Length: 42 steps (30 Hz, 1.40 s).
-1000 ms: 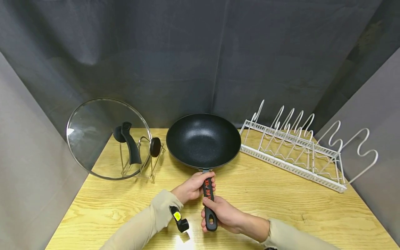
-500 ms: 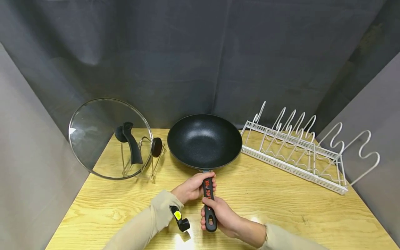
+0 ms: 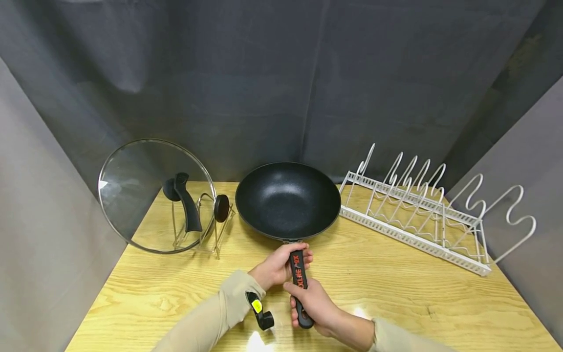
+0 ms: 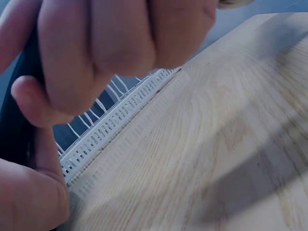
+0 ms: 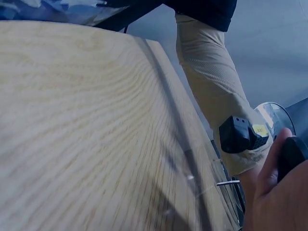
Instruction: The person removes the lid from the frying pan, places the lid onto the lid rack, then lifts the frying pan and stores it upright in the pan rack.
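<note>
1. Standing at the table's [image 3: 396, 293] nine o'clock edge, a glass lid [image 3: 145, 195] leans upright in a small wire stand [image 3: 206, 230], its black handle facing the person.
2. At the table's twelve o'clock sits the black wok [image 3: 288, 200], bowl up, with its handle [image 3: 299, 283] running toward six o'clock.
3. Filling the three o'clock side, a white wire rack [image 3: 422, 215] lies slantwise, just beside the wok's rim and apart from both hands.
4. The left hand [image 3: 279, 266] is wrapped round the handle's upper part near the bowl; a black wrist camera [image 3: 261, 313] sits on that sleeve.
5. The right hand [image 3: 314, 305] is curled round the handle's lower end, directly at six o'clock of the left hand, the two touching.
</note>
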Tool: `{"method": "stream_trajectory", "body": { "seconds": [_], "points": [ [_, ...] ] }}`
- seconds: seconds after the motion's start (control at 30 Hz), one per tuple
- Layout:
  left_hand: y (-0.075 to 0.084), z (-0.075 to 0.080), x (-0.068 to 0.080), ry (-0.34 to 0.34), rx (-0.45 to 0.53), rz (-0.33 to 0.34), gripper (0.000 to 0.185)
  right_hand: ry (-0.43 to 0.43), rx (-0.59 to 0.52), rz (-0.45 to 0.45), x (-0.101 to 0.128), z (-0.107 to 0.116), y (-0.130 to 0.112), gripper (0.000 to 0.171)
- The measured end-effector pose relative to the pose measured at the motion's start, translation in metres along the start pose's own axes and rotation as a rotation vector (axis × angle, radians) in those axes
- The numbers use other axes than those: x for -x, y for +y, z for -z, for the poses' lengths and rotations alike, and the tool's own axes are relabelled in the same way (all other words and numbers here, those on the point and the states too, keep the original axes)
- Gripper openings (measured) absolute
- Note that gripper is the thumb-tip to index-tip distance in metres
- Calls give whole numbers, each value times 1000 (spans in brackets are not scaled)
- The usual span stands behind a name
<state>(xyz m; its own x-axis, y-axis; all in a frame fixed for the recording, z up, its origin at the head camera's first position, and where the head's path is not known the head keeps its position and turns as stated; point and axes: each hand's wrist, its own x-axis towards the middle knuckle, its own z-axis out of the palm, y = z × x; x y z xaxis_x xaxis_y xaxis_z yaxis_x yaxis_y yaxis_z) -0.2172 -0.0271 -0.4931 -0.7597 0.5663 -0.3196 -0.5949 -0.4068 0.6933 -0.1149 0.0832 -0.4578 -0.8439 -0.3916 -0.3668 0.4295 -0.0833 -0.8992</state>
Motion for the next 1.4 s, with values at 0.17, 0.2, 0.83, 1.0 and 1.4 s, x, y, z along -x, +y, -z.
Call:
{"method": "stream_trajectory", "body": {
  "seconds": [0.17,0.2,0.83,1.0,1.4],
  "points": [
    [-2,-3,-1,38,1,-47,17,-9,28,40,0,0,0,19],
    [-2,-3,-1,45,0,-52,18,-11,31,42,1,0,0,18],
    [-3,-3,1,34,-45,-87,18,-39,53,91,0,5,7,15],
    [-4,-4,1,22,-55,-90,21,-41,60,99,2,6,7,16],
    [-3,-8,5,-3,-52,-106,19,-56,65,111,5,7,7,15]
  ]
}}
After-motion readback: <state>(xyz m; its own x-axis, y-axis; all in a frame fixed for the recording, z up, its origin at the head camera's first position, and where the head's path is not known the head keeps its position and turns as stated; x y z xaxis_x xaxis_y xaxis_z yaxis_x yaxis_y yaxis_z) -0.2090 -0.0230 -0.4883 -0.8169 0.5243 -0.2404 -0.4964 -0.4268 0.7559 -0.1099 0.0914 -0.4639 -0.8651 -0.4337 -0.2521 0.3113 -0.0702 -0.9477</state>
